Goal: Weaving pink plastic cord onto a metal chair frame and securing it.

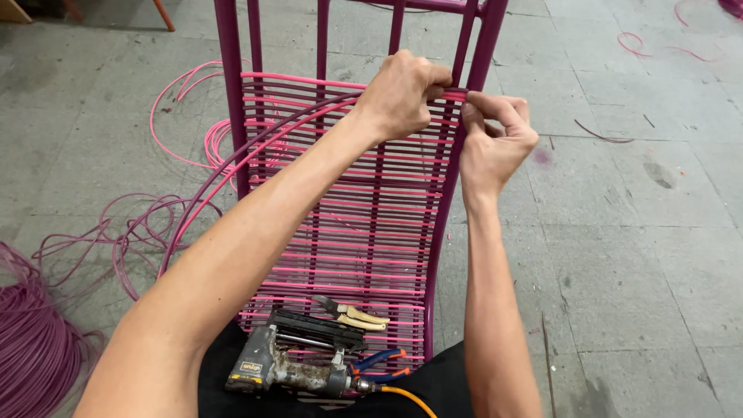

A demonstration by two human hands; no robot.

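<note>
Head view
Left hand: the left hand [402,94] is at the top right of the woven panel, fingers curled tight, grip closed on the pink cord [309,81] where it meets the right rail.
Right hand: the right hand [495,139] sits just beside the left, on the outer side of the rail; thumb and forefinger pinch shut on the same cord end at the rail.
Cord: pink cord runs in close rows across the frame [232,93], from the top row under the hands down to the near end; a loose length arcs off the left rail to the floor.
Frame: a purple metal frame with upright bars, lying lengthwise away from the person, its near end at the lap.
Nail gun: a worn grey nail gun [290,364] lies on the near end of the woven rows, an orange hose [410,399] leaving its right end.
Cutters: cutters [352,313] with pale handles lie just beyond the gun, on the rows.
Pliers: blue and orange handles [379,364] show right of the gun; the head is hidden.
Coil: a purple cord coil [31,340] is at the floor's left edge, with loose loops between it and the frame.
Floor: grey concrete floor [635,255], cord scraps near its far right corner.
</note>
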